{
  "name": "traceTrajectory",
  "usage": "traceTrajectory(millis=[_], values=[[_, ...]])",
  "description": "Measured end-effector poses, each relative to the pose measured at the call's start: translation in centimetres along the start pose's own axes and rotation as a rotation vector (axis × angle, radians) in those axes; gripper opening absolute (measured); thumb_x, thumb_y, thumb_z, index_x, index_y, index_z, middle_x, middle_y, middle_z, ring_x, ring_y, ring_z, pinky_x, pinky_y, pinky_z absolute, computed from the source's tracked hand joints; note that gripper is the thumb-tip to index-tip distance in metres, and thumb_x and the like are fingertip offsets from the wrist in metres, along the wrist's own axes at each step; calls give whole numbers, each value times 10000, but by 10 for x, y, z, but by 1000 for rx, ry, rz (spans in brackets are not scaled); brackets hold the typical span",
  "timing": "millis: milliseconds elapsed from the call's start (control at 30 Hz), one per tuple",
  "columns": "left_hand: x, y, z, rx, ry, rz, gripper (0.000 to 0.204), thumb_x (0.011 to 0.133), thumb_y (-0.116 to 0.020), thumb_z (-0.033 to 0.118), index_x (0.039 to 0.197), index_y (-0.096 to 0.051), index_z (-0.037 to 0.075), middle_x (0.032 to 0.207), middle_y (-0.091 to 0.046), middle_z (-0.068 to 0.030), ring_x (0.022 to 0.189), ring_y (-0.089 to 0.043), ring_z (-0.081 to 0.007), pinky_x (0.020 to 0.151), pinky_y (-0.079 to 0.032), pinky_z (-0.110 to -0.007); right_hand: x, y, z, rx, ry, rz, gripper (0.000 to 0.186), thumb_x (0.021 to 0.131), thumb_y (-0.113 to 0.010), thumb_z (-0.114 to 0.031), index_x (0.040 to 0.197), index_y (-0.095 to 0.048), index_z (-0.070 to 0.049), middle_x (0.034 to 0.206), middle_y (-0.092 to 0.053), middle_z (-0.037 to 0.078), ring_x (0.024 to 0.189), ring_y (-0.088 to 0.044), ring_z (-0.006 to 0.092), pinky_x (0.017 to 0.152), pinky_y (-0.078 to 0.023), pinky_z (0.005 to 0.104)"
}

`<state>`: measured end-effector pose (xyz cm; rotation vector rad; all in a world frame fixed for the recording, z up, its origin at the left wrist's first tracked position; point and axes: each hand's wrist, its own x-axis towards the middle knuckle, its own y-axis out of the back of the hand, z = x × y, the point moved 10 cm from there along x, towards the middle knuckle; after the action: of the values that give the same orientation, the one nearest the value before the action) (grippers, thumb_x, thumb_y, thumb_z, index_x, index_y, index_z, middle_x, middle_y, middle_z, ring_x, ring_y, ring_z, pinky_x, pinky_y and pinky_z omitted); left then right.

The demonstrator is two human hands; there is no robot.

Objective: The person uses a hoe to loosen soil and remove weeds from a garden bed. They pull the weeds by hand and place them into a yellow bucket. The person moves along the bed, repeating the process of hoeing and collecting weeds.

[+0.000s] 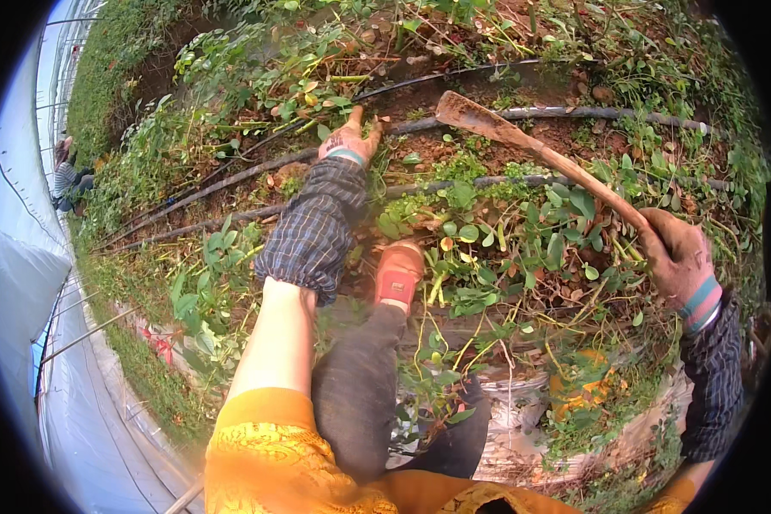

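Observation:
My right hand (681,257), in a soil-stained work glove with a striped cuff, is closed round the handle end of a small spade (565,167). Its wooden shaft slants up and left to a flat, soil-coated blade (475,116) just above the ground. My left hand (351,141), also gloved, reaches forward with fingers apart, beside a dark hose (257,169) among the plants. Nothing shows in its grasp, though the leaves hide some of its fingertips. Checked sleeve covers wrap both forearms. Low leafy plants (557,231) grow below the spade.
More dark hoses (488,182) run across the reddish soil bed. My foot in a red shoe (400,272) stands among the stems. Pale plastic sheeting (514,411) lies near me. At left are a translucent plastic wall (17,283), a thin pole (86,334) and another person (68,180) farther off.

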<state>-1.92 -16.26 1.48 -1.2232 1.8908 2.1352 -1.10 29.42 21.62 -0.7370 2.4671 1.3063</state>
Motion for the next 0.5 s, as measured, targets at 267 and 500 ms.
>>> traceTrajectory(millis=[267, 500], values=[[26, 4, -1, -47, 22, -61, 493, 942, -448, 404, 1319, -474, 87, 1263, -564, -167, 1118, -564, -337, 952, -469, -435, 141, -90, -83, -590, 375, -104, 238, 930, -527, -204, 1067, -614, -29, 671, -590, 144, 604, -597, 309, 509, -447, 412], [29, -12, -72, -300, 141, 152, 576, 899, -509, 442, 1313, -480, 42, 1262, -562, -180, 1141, -548, -348, 949, -462, -415, 169, -144, -107, -599, 540, -169, 263, 946, -505, -190, 1128, -589, -21, 666, -576, 133, 529, -556, 274, 472, -438, 408]])
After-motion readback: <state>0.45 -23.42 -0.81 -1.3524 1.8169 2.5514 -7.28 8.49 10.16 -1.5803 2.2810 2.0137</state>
